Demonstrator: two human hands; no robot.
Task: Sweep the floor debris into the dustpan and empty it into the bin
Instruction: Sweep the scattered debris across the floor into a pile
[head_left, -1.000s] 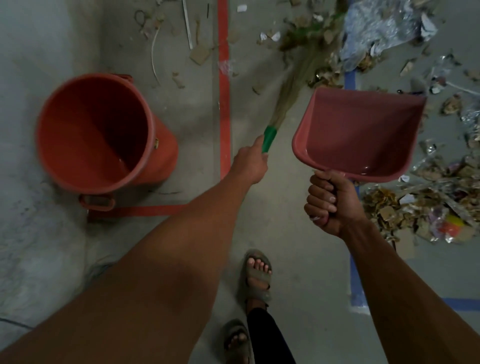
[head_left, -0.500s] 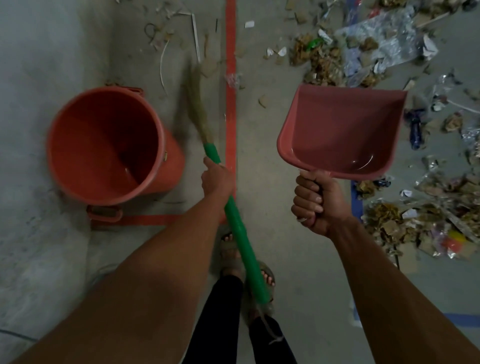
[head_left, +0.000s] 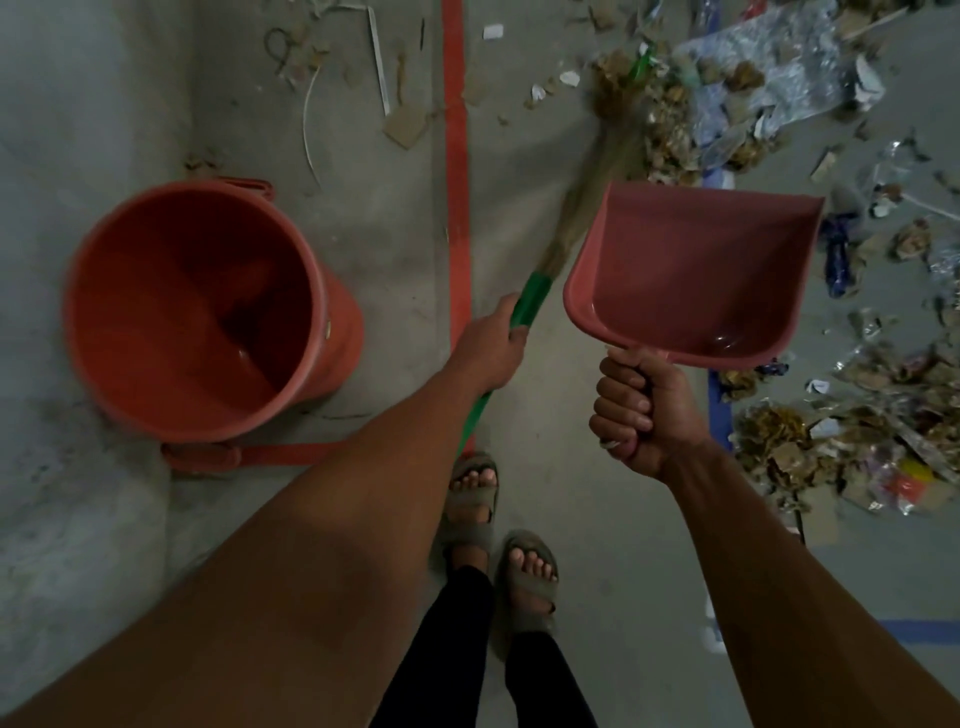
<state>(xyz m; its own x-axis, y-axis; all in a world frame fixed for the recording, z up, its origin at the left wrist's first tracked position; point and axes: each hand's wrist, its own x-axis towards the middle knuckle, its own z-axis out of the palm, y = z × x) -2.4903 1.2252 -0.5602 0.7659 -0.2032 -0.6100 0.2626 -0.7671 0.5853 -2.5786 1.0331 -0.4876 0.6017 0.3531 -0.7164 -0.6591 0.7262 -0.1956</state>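
Your right hand grips the dustpan by its handle, pan held up right of the bin. Your left hand is wrapped round the green broom, its blurred bristles seemingly reaching the debris beyond the bin.
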